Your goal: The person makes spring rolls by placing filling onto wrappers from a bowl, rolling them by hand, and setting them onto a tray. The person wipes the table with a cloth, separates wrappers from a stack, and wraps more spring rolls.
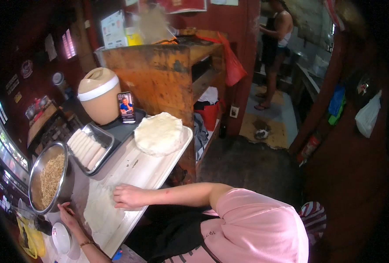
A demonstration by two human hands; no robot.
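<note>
**Thin, pale wrapper sheet [99, 212] on the white counter [153, 173]**

The sheet is touched by the right hand [130, 196], fingers curled; whether it is pinched cannot be told. The left hand [68, 213], loosely spread, is held by the steel bowl [36, 179] of brown shreds. Farther off, the steel tray [106, 141] of white rolls and the round white stack [158, 133] near the counter's edge are seen.

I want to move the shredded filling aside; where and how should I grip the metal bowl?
Probably best with both hands: take the metal bowl by its rim, coming from outside, the left hand on the side it is already near, the other opposite. It is wide and round, and no handle shows.
</note>
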